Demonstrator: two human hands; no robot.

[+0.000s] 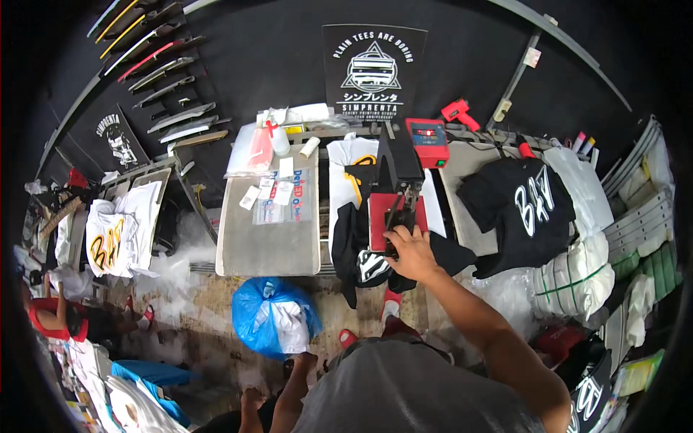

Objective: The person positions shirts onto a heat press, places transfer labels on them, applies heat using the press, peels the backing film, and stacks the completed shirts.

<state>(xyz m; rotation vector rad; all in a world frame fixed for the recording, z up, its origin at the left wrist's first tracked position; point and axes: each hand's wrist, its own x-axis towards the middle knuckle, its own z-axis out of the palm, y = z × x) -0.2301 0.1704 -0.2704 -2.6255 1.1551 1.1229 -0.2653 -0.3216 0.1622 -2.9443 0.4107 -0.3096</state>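
My right hand reaches forward and is closed around the black handle at the front of a heat press. The press's red plate lies over a black shirt, whose white print shows at the near edge. Behind the press lies a white shirt with a yellow print. I cannot see my left hand; the bare limbs at the lower edge, beside my grey shirt, seem to be another person's.
A red control box stands behind the press. On the right lies a black printed T-shirt; on the left, a grey board holds paper slips. A blue bag with white cloth sits on the floor. At far left is a person in red.
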